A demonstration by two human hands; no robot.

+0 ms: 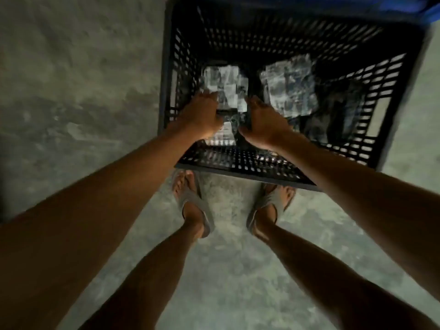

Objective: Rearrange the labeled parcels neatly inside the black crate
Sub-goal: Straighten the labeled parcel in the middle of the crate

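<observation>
A black perforated crate [238, 160] stands on the concrete floor in front of me. Inside, at its left, a dark parcel with white labels [226, 84] is held between my two hands. My left hand [202, 115] grips its left side and my right hand [264, 125] grips its right side, both reaching down past the near wall. A second parcel with a large white label [289, 86] lies to the right. A dark grey parcel [333, 115] sits further right, against the crate's right wall. The picture is blurred.
My two feet in grey sandals [192, 203] stand on the floor right next to the crate's near wall. Something blue [404, 5] lies behind the crate at the top right. Grey concrete floor [71, 79] stretches to the left.
</observation>
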